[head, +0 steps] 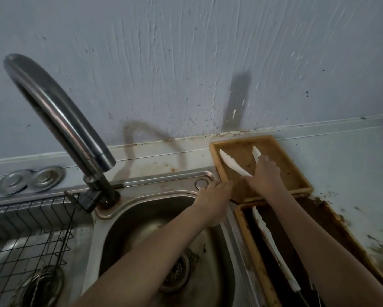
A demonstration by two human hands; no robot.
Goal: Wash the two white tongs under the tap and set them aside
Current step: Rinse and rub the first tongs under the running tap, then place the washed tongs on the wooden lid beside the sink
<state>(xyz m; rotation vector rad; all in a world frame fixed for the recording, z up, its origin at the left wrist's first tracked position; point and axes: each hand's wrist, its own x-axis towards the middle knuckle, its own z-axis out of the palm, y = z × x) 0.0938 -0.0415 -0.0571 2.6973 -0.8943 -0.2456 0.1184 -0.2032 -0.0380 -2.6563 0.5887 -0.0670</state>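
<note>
One pair of white tongs [230, 163] lies in a shallow wooden tray [297, 176] on the counter to the right of the sink, its two arms spread apart. My right hand [264, 176] rests on top of it, fingers closed around the joined end. A second pair of white tongs [268, 235] lies lengthwise in a darker wooden tray [248, 240] nearer to me. My left hand [215, 196] hovers with fingers apart over the sink's right rim, holding nothing. The curved steel tap [59, 120] arches over the left, with no water running.
The round steel sink basin [208, 251] with a drain strainer [177, 275] lies under my left arm. A black wire rack [28, 229] covers the left basin. Two metal caps [28, 180] sit on the back ledge. The counter at the right is stained.
</note>
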